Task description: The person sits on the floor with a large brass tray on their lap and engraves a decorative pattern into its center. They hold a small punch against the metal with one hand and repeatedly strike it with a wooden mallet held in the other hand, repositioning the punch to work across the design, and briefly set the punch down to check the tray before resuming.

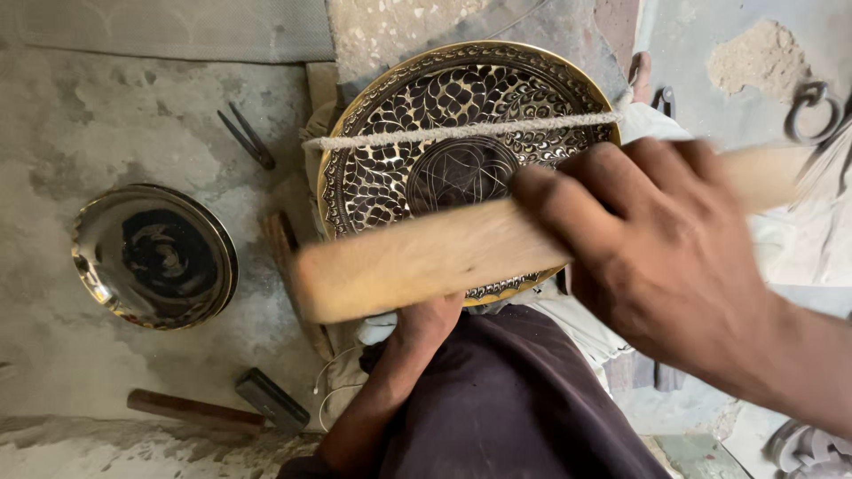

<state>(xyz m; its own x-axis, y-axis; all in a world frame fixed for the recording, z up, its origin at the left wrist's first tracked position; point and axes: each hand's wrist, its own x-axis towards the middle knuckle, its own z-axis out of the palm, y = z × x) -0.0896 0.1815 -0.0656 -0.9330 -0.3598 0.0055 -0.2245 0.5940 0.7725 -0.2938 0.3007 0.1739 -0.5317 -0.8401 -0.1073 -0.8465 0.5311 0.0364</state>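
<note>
A round brass plate [390, 168] with a black engraved leaf pattern stands in front of me, with a rope [426, 135] stretched across its upper part. My right hand [661, 257] grips a long flat wooden stick [417, 262] that lies blurred across the plate's lower half. My left hand [428, 321] reaches up under the stick and touches the plate's lower rim; its fingers are hidden behind the stick. My dark-clothed lap [506, 399] is below.
A second shiny plate [155, 255] with a dark centre lies on the concrete floor at the left. A hammer [222, 405] lies below it. Metal tongs [248, 135] lie at upper left. Metal rings [812, 106] sit at the right edge.
</note>
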